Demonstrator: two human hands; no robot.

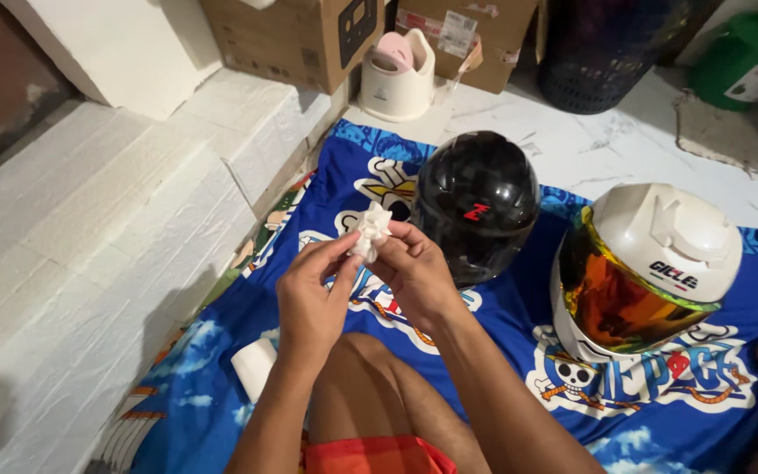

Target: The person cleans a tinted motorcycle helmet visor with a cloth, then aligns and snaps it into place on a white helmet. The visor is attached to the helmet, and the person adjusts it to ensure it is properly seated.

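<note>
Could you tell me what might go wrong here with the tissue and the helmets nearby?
The crumpled white tissue, pinched by the left hand and right hand, looks thin and could tear or shed bits. The black helmet and the white helmet rest on the soft blue cloth and might roll if nudged.

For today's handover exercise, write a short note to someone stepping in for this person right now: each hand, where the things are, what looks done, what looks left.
Left hand and right hand: both raised, fingertips pinching one crumpled white tissue between them.
Black helmet: on the blue printed cloth, just beyond the hands, untouched.
White helmet with a mirrored orange visor: on the same cloth, to the right, untouched.
White roll: by the left forearm.
Done: tissue in hand, bunched up.
Left: tissue has not yet met either helmet.
</note>
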